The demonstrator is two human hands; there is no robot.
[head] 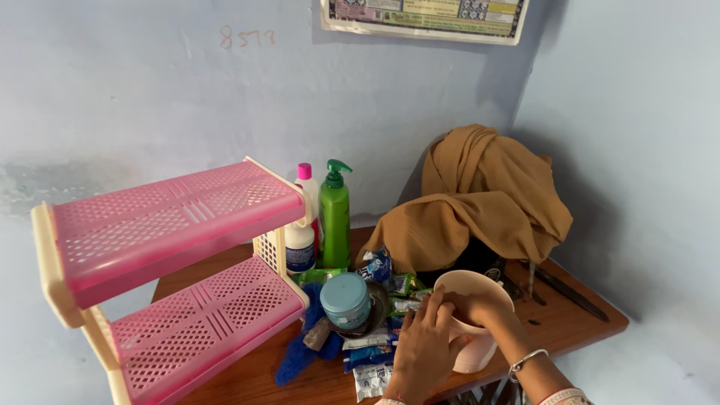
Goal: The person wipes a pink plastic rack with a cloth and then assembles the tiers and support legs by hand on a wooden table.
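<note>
At the front edge of the wooden table (577,319), the right hand (480,306) reached into the pale pink plastic cup (471,315), its fingers hidden inside — grasp undeterminable — while the left hand (424,349) lay flat and open against the cup's outer wall. The cup appeared light, rigid and smooth; holding it by rim and wall suited it. Beyond lay small blue-and-white and green sachets (373,356), a round blue-lidded jar (346,298), a green pump bottle (334,214) and — high on the wall — a rectangular poster (424,15).

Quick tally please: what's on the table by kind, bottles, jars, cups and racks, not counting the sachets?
Bottles: 2, a green pump bottle and a white bottle with a pink cap.
Jars: 1, a blue-lidded jar.
Cups: 1, a pale cup under both hands.
Racks: 1, a pink shelf rack.
Total: 5.
</note>
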